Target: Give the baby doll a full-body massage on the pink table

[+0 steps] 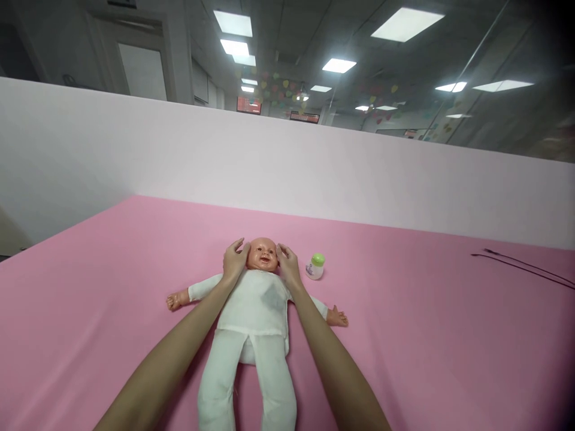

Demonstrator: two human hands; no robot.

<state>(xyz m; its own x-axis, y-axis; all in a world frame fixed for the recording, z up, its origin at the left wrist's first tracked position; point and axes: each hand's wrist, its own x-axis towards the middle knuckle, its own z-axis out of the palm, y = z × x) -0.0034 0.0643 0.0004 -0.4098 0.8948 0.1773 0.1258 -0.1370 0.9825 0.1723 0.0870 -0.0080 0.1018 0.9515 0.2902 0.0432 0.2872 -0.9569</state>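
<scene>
On the pink cloth-covered table (90, 323), a baby doll (254, 305) lies on its back in a white cloth suit, arms spread, head pointing away from me. My left hand (234, 261) and right hand (287, 266) cup the sides of its head, fingers curved against it just around the ears, so the head sits between my palms; how firmly I'm pressing can't be told. Just beside my right hand stands a small white bottle with a green cap (315, 266). Well off to the right lies a thin black cord (521, 266), and a pale wall (269, 161) runs behind the table.
</scene>
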